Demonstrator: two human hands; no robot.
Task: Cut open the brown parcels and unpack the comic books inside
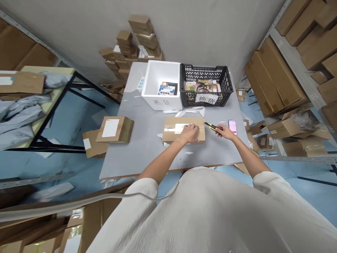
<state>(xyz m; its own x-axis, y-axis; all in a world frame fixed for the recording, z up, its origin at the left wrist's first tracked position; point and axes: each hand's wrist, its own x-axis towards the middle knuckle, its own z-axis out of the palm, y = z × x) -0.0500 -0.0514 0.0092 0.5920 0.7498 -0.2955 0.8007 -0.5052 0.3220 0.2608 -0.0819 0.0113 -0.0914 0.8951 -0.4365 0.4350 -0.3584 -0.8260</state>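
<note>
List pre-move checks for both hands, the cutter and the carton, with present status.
1. Left hand on the carton: ok, resting on its top.
2. Cutter held in the right hand: ok.
3. Left hand apart from the cutter's tip: ok, there is a visible gap.
4. Blade extended: cannot tell, too small.
5. Phone apart from the carton: ok, it lies beyond the right hand.
6. Table free of white scraps: not ok, several lie near the carton.
</note>
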